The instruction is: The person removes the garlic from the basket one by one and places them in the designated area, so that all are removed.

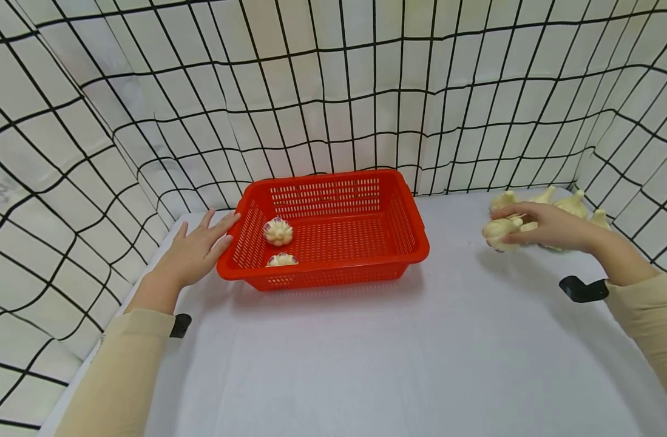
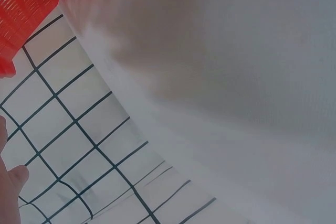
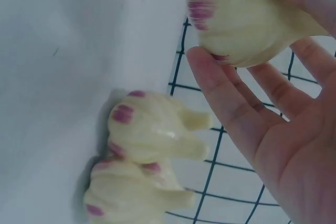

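Observation:
My right hand [image 1: 557, 227] grips a garlic bulb [image 1: 499, 233] at the right side of the table, above its shadow. Up close in the right wrist view, the held garlic bulb [image 3: 241, 19] is cream with purple patches, pinched between thumb and fingers. More garlic bulbs [image 1: 572, 204] lie behind and beside that hand, partly hidden by it. My left hand [image 1: 193, 252] rests with spread fingers against the left rim of a red plastic basket [image 1: 333, 267]. Inside the basket's left end sit two garlic bulbs [image 1: 278, 232], the nearer one partly hidden by the front wall.
Black wire netting [image 1: 355, 91] over white sheeting stands along the back and both sides. The white table [image 1: 333, 364] spreads in front of the basket. Dark wrist straps [image 1: 583, 289] sit by both sleeves.

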A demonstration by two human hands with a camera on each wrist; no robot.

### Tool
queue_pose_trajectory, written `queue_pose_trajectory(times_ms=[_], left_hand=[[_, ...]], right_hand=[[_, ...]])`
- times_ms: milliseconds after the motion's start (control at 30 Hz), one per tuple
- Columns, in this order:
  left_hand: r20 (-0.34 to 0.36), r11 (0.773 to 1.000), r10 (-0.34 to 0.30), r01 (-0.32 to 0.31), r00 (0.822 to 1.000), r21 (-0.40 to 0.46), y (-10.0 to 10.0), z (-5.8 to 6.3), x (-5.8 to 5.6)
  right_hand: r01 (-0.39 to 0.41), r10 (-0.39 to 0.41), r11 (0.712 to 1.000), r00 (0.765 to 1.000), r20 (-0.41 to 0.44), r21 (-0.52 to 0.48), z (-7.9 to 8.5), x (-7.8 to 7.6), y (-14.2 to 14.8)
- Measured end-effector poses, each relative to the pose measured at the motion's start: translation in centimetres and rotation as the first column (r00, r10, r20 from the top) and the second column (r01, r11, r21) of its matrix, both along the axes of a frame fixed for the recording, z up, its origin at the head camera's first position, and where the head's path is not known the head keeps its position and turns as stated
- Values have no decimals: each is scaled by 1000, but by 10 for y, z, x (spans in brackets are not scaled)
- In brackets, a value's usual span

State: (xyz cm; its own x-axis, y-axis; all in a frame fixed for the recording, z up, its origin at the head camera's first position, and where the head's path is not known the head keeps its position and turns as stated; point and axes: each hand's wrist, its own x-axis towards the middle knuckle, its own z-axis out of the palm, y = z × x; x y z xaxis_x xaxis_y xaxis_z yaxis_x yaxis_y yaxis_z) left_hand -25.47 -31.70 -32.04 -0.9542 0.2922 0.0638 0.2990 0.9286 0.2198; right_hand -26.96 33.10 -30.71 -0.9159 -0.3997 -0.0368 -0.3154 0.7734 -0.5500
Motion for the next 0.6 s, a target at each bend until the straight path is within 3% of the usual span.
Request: queue_pose_trajectory(times_ms=[600], left_hand=[[7, 1000, 2, -2, 1000, -3, 2, 3, 2]], right_hand=[[34, -33, 999, 999, -15, 33, -29, 10, 44]])
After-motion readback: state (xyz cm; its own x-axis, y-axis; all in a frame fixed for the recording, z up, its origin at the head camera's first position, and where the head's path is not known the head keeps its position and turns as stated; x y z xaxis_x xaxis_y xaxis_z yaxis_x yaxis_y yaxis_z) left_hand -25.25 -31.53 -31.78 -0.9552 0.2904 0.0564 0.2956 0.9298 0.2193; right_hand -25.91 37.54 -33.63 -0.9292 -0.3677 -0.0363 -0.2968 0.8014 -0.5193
